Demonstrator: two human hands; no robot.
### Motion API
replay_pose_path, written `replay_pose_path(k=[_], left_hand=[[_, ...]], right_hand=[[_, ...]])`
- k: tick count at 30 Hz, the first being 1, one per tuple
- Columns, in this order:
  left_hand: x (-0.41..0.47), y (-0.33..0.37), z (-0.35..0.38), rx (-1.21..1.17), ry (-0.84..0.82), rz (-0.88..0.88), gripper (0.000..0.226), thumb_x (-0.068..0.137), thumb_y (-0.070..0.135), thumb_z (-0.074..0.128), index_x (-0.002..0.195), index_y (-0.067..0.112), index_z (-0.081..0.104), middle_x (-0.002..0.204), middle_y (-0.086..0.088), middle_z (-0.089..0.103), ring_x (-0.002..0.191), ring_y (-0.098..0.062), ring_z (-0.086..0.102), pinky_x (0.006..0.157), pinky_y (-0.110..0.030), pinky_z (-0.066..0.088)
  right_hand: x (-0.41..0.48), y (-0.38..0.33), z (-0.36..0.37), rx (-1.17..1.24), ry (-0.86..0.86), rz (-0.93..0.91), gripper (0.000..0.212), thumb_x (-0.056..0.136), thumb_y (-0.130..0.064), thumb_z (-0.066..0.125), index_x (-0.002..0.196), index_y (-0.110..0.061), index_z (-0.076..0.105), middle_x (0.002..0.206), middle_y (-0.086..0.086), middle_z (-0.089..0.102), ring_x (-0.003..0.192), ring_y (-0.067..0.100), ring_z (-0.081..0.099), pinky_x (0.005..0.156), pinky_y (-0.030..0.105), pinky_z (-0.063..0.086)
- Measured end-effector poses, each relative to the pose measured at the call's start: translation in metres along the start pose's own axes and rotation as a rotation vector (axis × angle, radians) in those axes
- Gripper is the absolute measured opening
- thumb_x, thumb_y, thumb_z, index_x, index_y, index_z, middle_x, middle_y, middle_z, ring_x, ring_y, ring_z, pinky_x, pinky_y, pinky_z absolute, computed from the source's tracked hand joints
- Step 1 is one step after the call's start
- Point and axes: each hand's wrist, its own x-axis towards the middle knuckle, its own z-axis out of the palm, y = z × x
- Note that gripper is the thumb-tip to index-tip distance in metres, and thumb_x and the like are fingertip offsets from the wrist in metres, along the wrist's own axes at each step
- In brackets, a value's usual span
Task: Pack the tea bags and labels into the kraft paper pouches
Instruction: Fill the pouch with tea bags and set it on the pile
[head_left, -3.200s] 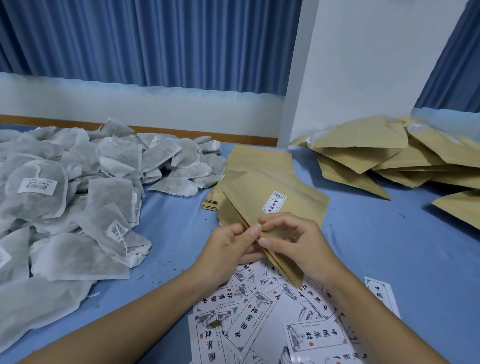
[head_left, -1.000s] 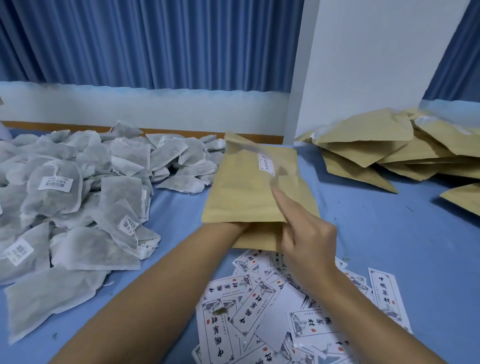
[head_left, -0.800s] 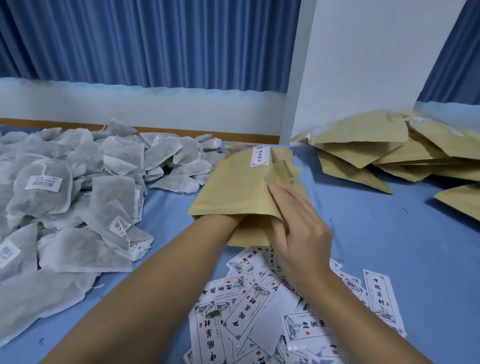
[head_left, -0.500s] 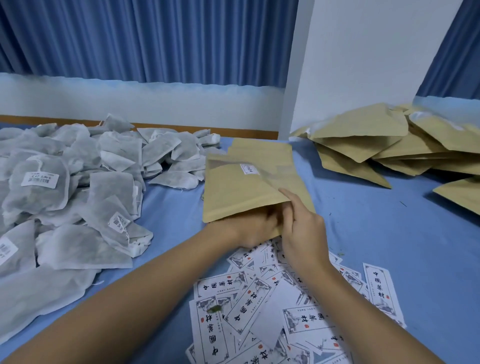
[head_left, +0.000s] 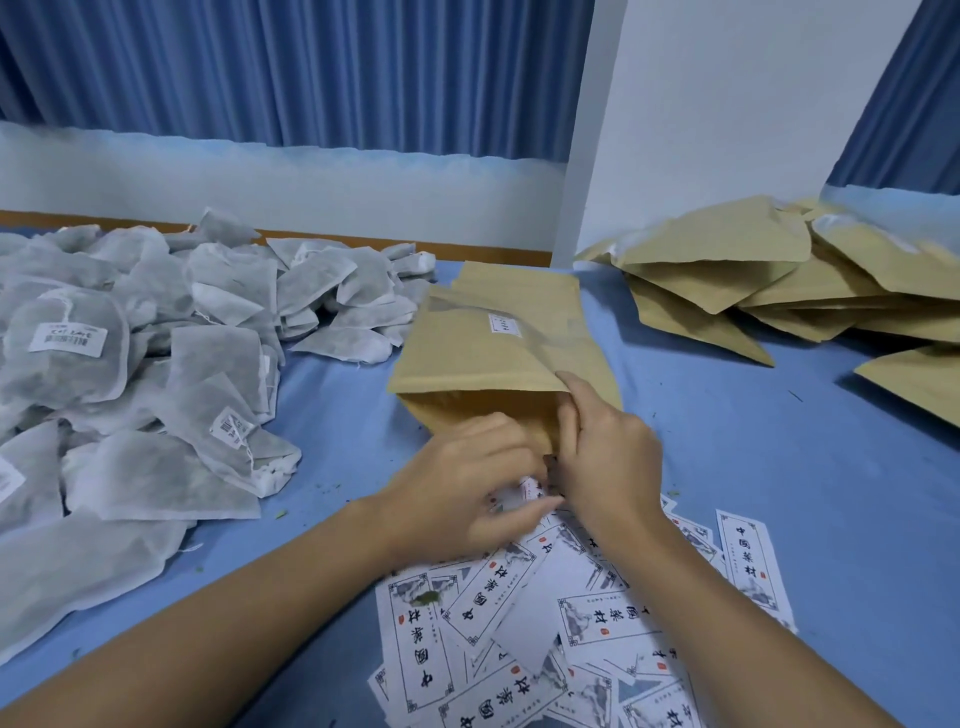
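Tan pouch (head_left: 467, 358), grey tea bags (head_left: 130, 364), blue table (head_left: 779, 467).

**Pouch gaping open**

A kraft pouch (head_left: 483, 358) bearing a white sticker (head_left: 505, 325) is lying across a stack of flat pouches (head_left: 519, 283), mouth gaping toward scattered printed labels (head_left: 519, 623). Grey tea bags (head_left: 145, 364) are lying heaped left, loose pouches (head_left: 753, 280) right.

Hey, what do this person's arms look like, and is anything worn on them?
Nothing worn shows. The left forearm and right forearm are bare up to the frame's edge, with no sleeves. There are no gloves, and no watch or bracelet at either wrist. No rings show on the fingers, though motion blur softens them.
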Motion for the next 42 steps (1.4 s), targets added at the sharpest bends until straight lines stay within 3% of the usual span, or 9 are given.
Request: replay_pose_path(k=[2,7,13,19,26,29,33,38,42], left_hand=[[0.001,0.011,0.002,-0.014,-0.057,0.015,0.028,0.094,0.037,0.068,0.092,0.009,0.07,0.092,0.0,0.064,0.084,-0.021,0.056,0.074,-0.031,0.047],[-0.005,0.031,0.011,0.014,-0.491,-0.367,0.053,0.072,0.075,0.068,0.105,0.035,0.056,0.099,0.02,0.048,0.091,0.004,0.044,0.077,-0.029,0.046],[0.002,0.038,0.013,-0.142,-0.583,-0.566,0.042,0.073,0.058,0.079,0.084,0.029,0.052,0.081,0.019,0.054,0.074,0.004,0.049,0.063,-0.019,0.036],[0.012,0.039,0.005,-0.719,-0.061,-1.002,0.028,0.09,0.018,0.074,0.075,0.012,0.052,0.049,0.004,0.053,0.034,-0.007,0.039,0.039,-0.014,0.028],[0.015,0.016,-0.004,-1.085,0.499,-1.441,0.01,0.096,0.01,0.064,0.093,0.004,0.057,0.052,0.001,0.052,0.039,-0.011,0.043,0.037,-0.021,0.031],[0.024,0.012,-0.006,-1.298,0.724,-1.387,0.017,0.095,0.0,0.062,0.109,-0.002,0.053,0.075,-0.005,0.075,0.065,-0.013,0.072,0.057,-0.024,0.054],[0.027,0.001,0.002,-1.343,0.751,-1.234,0.033,0.088,-0.016,0.06,0.117,-0.003,0.05,0.108,-0.013,0.074,0.105,-0.018,0.07,0.094,-0.03,0.056],[0.011,-0.015,0.009,-0.938,0.243,-1.108,0.025,0.097,-0.01,0.051,0.109,0.003,0.069,0.114,-0.012,0.072,0.11,-0.019,0.065,0.1,-0.028,0.051],[-0.001,-0.018,0.006,-0.689,0.271,-0.9,0.021,0.098,-0.004,0.054,0.098,0.007,0.072,0.093,-0.007,0.076,0.091,-0.018,0.074,0.08,-0.022,0.058]], right_hand=[[0.002,-0.001,0.001,-0.098,0.018,0.019,0.025,0.101,-0.028,0.049,0.119,-0.028,0.066,0.073,0.009,0.068,0.067,0.039,0.06,0.057,0.034,0.032],[0.005,0.001,0.001,-0.27,0.029,0.008,0.025,0.103,-0.034,0.043,0.115,-0.03,0.064,0.078,0.002,0.068,0.063,0.031,0.056,0.055,0.029,0.028],[0.004,0.001,0.002,-0.247,0.063,-0.012,0.017,0.1,-0.027,0.054,0.109,-0.024,0.068,0.067,0.004,0.064,0.054,0.027,0.035,0.052,0.027,0.028],[0.005,0.001,0.001,-0.239,0.068,0.019,0.013,0.097,-0.024,0.059,0.104,-0.024,0.07,0.063,0.006,0.064,0.049,0.029,0.038,0.051,0.027,0.025],[0.002,-0.003,0.001,-0.269,0.022,-0.01,0.019,0.102,-0.028,0.047,0.108,-0.026,0.066,0.07,0.001,0.065,0.054,0.028,0.04,0.052,0.029,0.027],[0.001,-0.008,0.0,-0.284,-0.012,-0.039,0.022,0.103,-0.029,0.044,0.11,-0.026,0.064,0.077,0.0,0.067,0.061,0.03,0.052,0.053,0.03,0.029],[-0.001,-0.013,-0.004,-0.273,-0.03,-0.035,0.022,0.103,-0.027,0.044,0.11,-0.024,0.064,0.076,0.0,0.066,0.06,0.026,0.043,0.053,0.03,0.029],[-0.002,-0.01,-0.004,-0.302,-0.103,-0.015,0.023,0.101,-0.025,0.043,0.116,-0.025,0.061,0.091,-0.003,0.069,0.069,0.026,0.052,0.055,0.03,0.034],[-0.002,-0.009,-0.003,-0.259,-0.11,-0.154,0.035,0.102,-0.023,0.046,0.135,-0.021,0.057,0.143,0.0,0.056,0.138,0.03,0.045,0.096,0.042,0.047]])
